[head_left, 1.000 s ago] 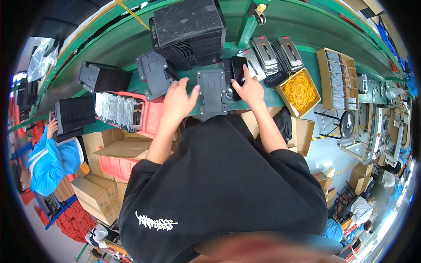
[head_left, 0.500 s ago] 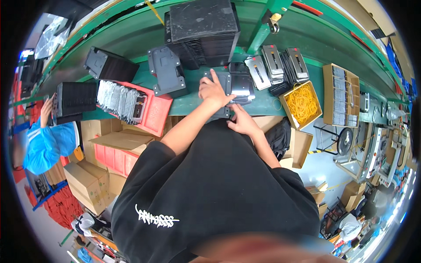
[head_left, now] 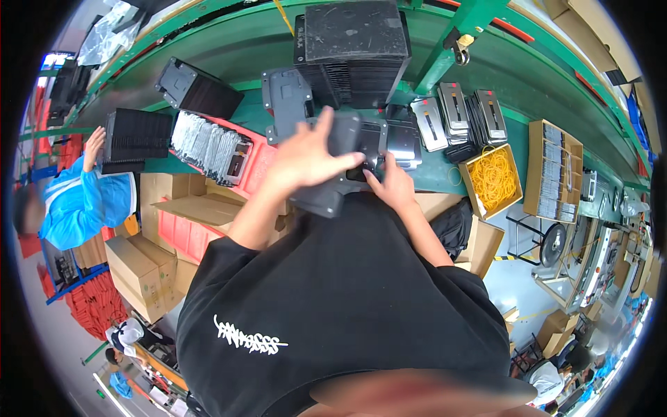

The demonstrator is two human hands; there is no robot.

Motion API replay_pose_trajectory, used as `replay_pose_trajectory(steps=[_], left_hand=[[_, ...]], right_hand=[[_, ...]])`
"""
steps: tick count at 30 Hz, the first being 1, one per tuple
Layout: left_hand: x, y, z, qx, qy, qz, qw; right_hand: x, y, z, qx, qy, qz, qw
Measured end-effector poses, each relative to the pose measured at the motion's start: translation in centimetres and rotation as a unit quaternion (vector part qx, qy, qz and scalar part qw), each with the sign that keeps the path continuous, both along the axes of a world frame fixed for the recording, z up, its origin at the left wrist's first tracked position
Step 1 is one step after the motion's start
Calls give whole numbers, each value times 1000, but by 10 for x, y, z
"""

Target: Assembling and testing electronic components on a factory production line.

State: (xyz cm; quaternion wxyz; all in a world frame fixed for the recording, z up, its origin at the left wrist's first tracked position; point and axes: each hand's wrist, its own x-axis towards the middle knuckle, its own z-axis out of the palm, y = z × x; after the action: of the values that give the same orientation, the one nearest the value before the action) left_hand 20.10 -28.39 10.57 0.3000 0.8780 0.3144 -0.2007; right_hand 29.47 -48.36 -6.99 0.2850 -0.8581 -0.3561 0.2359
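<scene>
My left hand spreads over a dark grey plastic tray with rounded corners, thumb and fingers gripping it. The tray is lifted and tilted close to my shirt, somewhat blurred. Just right of it, my right hand has its thumb and index finger closed at the edge of a flat black part; the exact hold is partly hidden. Beside that lies a shiny dark plate. Beyond my left hand rests another dark grey tray, next to a tall stack of black trays.
Silvery metal plates stand right of the stack. A box of yellow rubber bands and a divided carton sit farther right. At left, a red bin holds silvery pieces, and a co-worker's hand touches another black stack.
My left hand has lifted the dark grey tray from the bench and brought it left and toward me. My right hand has moved slightly up to the black part. The whole view has shifted.
</scene>
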Motion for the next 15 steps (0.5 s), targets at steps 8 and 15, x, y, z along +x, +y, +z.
replay_pose_trajectory(steps=[8, 15], left_hand=[[27, 103, -55, 339, 118, 141, 923], [36, 109, -66, 378, 98, 97, 915]], right_hand=[[-19, 96, 6, -266, -73, 57, 960], [-11, 97, 13, -295, -58, 82, 950]])
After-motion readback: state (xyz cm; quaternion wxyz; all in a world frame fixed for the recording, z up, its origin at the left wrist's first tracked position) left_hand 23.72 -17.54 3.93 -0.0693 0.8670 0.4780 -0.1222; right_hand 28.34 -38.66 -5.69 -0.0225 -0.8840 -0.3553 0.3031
